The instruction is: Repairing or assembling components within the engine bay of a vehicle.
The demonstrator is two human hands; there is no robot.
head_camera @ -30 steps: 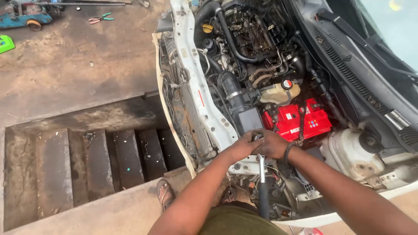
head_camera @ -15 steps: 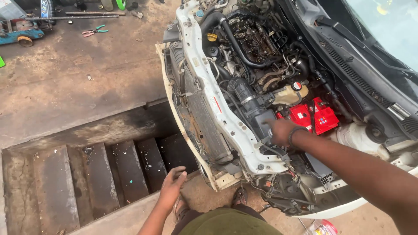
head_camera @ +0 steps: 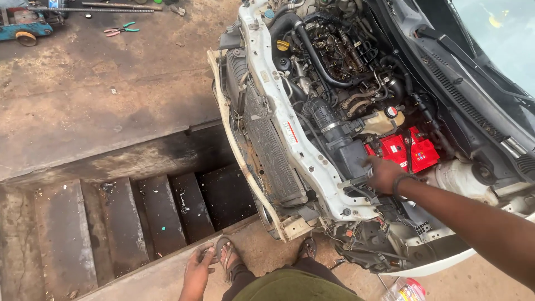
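far left on the stained concrete floor (head_camera: 83,106) we see a blue wheeled trolley jack (head_camera: 25,25) and, a little right of it, a pair of pliers with red and green handles (head_camera: 121,29). nearer to us the dark concrete steps (head_camera: 139,217) drop into the inspection pit.

our left hand (head_camera: 198,273) hangs free by the near edge of those steps, beside our sandalled foot (head_camera: 228,256); its fingers are loosely curled and hold nothing.

moving right, the white car front with its bumper removed (head_camera: 290,139) shows the bare grey radiator (head_camera: 267,150), and behind it the open engine bay (head_camera: 340,61) with a black ribbed intake hose (head_camera: 326,120).

our right hand (head_camera: 384,174) reaches into the near side of the bay, resting on the black plastic housing (head_camera: 354,156) just left of the red rectangular battery (head_camera: 409,149). the fingers are bent down onto a part there, but we cannot tell whether they are clamped on it or only pressing, since the hand hides it.

to work well here, we judge it wise to keep the wrist clear of the battery terminals, plant both feet back from the pit edge, and bring the free hand up to brace on the white crossmember (head_camera: 312,167).

near right, a crumpled plastic bottle (head_camera: 407,290) lies on the ground.
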